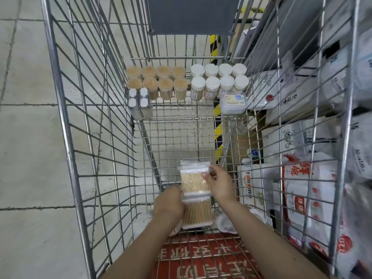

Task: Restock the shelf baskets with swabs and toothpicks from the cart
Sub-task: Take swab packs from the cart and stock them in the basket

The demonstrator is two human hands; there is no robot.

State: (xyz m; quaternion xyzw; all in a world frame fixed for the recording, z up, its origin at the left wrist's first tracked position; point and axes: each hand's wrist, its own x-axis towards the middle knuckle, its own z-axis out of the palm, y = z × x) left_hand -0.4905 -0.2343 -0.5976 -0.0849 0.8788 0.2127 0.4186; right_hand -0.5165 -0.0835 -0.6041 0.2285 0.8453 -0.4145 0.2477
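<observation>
The cart [66, 137] fills the view, its wire floor mostly bare at the centre. Shelves [314, 137] of packaged goods run along the 3 o'clock side, seen through the mesh; no basket can be made out there. At 12 o'clock on the cart floor stand toothpick jars [157, 81] to the left and white-capped swab jars [219, 79] to the right, with a flat swab box [233, 103] just in front of the latter.

At 6 o'clock lie two swab packs. The right hand [219, 186] pinches the upper pack [193, 181] at its right edge, thumb on top. The left hand [169, 200] curls against the packs' left side, where the upper pack meets the lower pack [198, 213]; what its fingers clasp underneath I cannot tell.

To lift well, gather both packs squarely as one stack, fingers under and thumbs over, since slick film likely slides. Raise them clear of the rim before turning toward 3 o'clock.
</observation>
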